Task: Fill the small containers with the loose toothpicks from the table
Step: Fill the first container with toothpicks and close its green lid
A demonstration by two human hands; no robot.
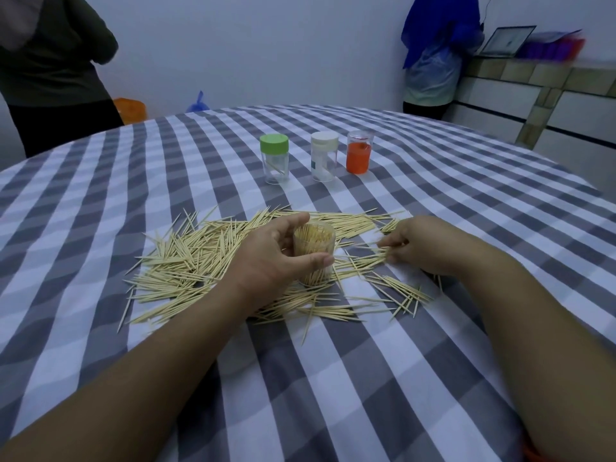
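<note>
A plain pale wall (266, 45) runs behind the table, flat and bluish in the dim, even light. The round table wears a grey-and-white checked cloth (333, 378) that fills most of the room in front of me. At far left a person in a dark green top (56, 61) stands by the table edge; beyond that edge sit an orange bag (131, 108) and a blue bag (197, 103). At the back right another person in a blue headscarf (436, 38) faces a tiled counter (520, 75). On it rest an open laptop (506, 41) and a blurred purple tray (550, 50).
</note>
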